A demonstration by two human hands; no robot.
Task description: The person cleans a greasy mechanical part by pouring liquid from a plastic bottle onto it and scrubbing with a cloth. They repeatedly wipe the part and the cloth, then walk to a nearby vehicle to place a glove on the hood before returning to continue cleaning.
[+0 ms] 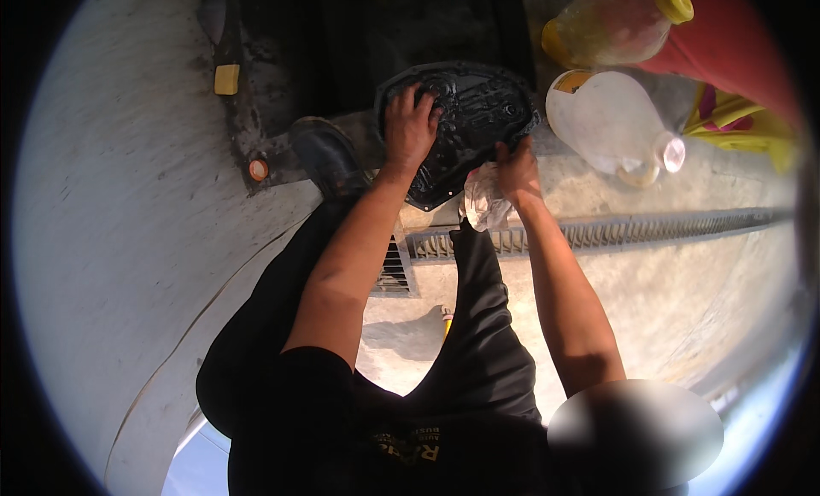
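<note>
A black, wet-looking cover [465, 112], shaped like an engine casing with ribs and a rim with small holes, is tilted in front of me. My left hand [412, 125] lies on its inner face at the left, fingers spread. At its right edge my right hand [518, 167] is closed round the rim. A crumpled pale rag [487, 199] hangs against that hand, below the cover's edge; how the fingers hold it is hidden.
Beyond the cover is a dark basin [384, 26]. Two plastic jugs, one yellowish [611, 25] and one whitish [602, 120], lie at the right. A yellow sponge block [226, 79] and an orange-rimmed cap [258, 169] are at the left. A drain grating [598, 233] crosses the floor.
</note>
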